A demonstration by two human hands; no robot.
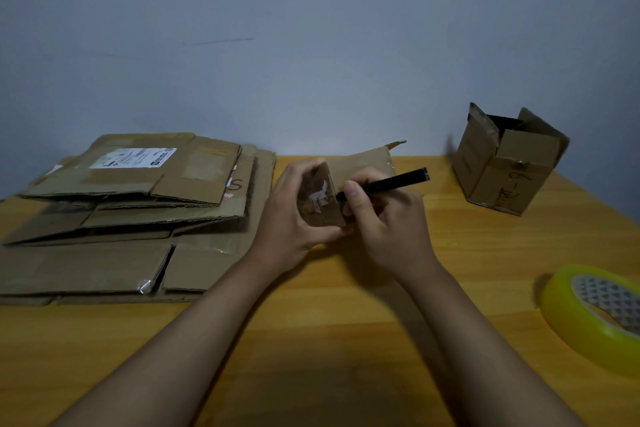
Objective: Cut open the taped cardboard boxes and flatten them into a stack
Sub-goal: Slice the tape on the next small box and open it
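Wood table [346,340] | flat stack [138,211] L | open box [505,166] + tape roll [595,315] R | L hand [294,215] grips small box [322,198] | R hand [384,218] grips cutter [391,181]

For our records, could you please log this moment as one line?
left hand holds small box | right hand grips cutter at its tape | stack left | open box right

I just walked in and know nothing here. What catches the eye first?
Mid-table, the left hand holds a small brown cardboard box while the right hand presses a slim black cutter against its taped end. A stack of flattened cardboard boxes lies left; a yellow tape roll sits right.
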